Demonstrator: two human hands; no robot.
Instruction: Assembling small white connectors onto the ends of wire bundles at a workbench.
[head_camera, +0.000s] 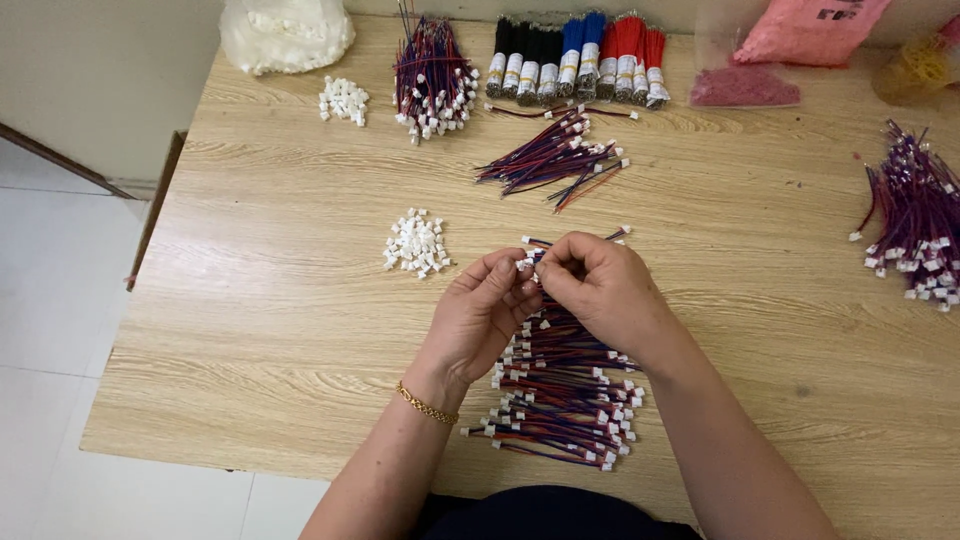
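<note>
- Two hands are meeting over the middle of the tabletop (260, 330), both forearms reaching up from the bottom edge of the view.
- Left hand (480, 312) is angling up and to the right, a gold bracelet (426, 405) sitting at its wrist; its fingers are curling in, thumb and forefinger pinching a small white connector (524, 263).
- Right hand (600, 290) is angling up and to the left, knuckles upward, fingers closing tight against the left fingertips on the same piece.
- Thin wires (617, 234) are sticking out from behind the right hand, their long axis running left-right with a slight tilt, one end pointing up-right.
- Directly below the hands, a wire pile (565, 400) of red-and-blue leads with white plugs is lying, its leads mostly running left-right across the tabletop.
- Just left of the hands, a loose connector heap (415, 244) is resting.
- Farther back, a second wire bunch (555, 155) is fanning out, and taped bundles (580, 60) in black, blue and red are lining the far edge.
</note>
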